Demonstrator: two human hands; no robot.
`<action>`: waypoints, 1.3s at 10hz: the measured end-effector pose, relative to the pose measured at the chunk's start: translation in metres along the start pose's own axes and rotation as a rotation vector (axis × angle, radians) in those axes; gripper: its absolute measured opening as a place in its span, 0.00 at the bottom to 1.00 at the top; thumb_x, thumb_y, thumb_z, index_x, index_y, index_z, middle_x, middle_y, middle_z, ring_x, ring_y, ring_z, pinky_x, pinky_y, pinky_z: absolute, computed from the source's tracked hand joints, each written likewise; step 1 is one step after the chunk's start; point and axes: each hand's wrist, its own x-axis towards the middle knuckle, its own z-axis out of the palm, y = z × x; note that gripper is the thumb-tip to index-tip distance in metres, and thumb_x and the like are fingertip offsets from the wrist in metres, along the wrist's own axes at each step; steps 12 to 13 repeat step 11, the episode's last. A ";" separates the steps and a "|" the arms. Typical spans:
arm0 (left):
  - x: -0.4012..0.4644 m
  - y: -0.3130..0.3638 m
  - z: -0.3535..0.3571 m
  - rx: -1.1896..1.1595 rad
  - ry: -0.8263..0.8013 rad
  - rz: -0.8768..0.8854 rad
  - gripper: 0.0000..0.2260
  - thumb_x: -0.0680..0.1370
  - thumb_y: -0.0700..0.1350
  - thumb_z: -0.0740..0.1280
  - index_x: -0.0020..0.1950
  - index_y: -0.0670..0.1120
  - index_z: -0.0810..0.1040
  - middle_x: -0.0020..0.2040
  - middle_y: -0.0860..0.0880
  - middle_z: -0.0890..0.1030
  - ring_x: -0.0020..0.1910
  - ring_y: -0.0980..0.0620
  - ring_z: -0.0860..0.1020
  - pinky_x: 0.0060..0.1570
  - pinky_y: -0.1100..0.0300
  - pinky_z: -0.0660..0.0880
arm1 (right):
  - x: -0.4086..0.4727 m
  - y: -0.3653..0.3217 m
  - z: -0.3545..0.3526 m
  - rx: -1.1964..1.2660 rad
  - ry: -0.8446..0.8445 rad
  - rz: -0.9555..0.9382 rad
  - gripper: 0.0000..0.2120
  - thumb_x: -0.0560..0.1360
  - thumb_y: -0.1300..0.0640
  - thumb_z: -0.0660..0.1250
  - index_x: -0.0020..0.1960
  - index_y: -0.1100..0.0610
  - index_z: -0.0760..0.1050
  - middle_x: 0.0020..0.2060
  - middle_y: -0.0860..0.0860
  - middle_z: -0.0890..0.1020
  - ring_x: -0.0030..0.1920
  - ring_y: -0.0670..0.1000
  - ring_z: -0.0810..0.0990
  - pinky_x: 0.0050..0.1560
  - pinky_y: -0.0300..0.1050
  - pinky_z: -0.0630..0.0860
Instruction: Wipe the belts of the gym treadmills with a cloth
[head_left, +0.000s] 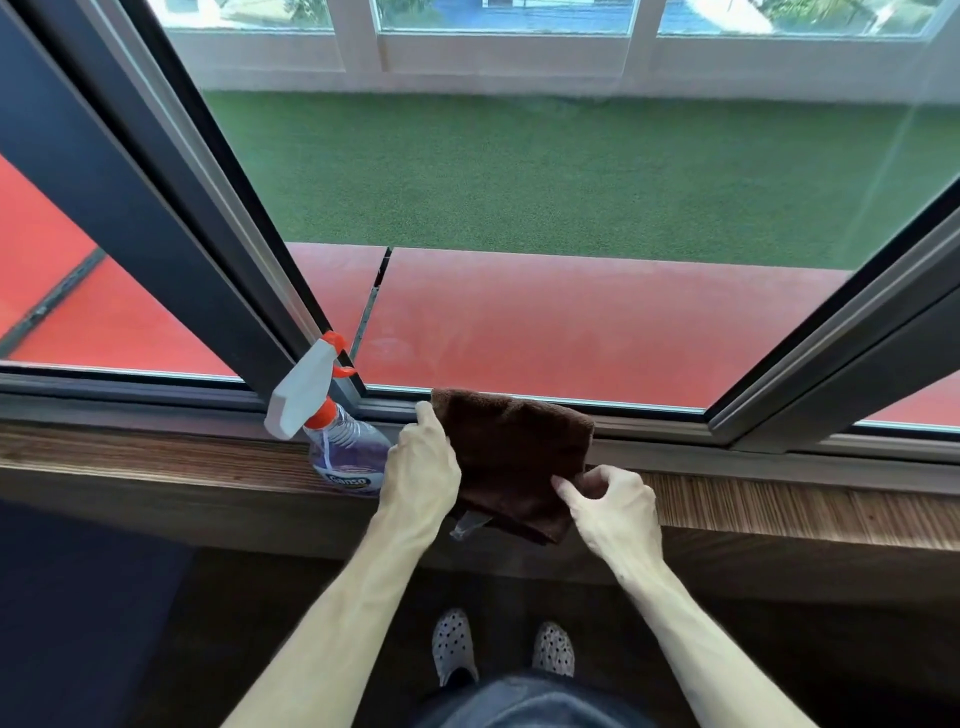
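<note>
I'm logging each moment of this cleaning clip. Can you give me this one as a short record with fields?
place: wooden window sill, indoors
cloth: brown cloth, held over the sill
left hand: left hand grips the cloth's left edge
right hand: right hand pinches its lower right corner
spray bottle: spray bottle stands on the sill, left of the cloth
treadmill: none in view

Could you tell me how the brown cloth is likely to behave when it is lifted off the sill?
The brown microfibre cloth will probably droop, since it already folds between the hands. It looks light. Its fuzzy nap suggests it is unlikely to slip from pinching fingers.
</note>
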 end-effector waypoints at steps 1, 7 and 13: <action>-0.001 -0.003 -0.003 -0.034 0.003 0.002 0.17 0.85 0.43 0.61 0.71 0.40 0.64 0.53 0.37 0.81 0.52 0.37 0.82 0.48 0.49 0.76 | 0.000 -0.002 -0.007 -0.015 0.016 -0.009 0.14 0.72 0.40 0.77 0.40 0.49 0.81 0.36 0.46 0.84 0.46 0.53 0.85 0.47 0.47 0.78; -0.010 -0.007 0.022 -0.296 0.039 -0.041 0.25 0.79 0.46 0.72 0.71 0.43 0.63 0.63 0.42 0.78 0.63 0.42 0.78 0.62 0.51 0.76 | 0.007 -0.015 -0.007 0.107 0.067 -0.157 0.13 0.79 0.49 0.73 0.61 0.51 0.76 0.43 0.40 0.80 0.50 0.51 0.84 0.49 0.47 0.77; -0.036 0.003 0.024 -0.107 0.054 -0.065 0.42 0.81 0.50 0.68 0.82 0.39 0.43 0.72 0.41 0.70 0.72 0.43 0.71 0.66 0.54 0.72 | 0.001 -0.005 -0.004 0.180 0.284 -0.289 0.26 0.71 0.40 0.78 0.60 0.47 0.68 0.48 0.43 0.79 0.42 0.45 0.81 0.39 0.45 0.78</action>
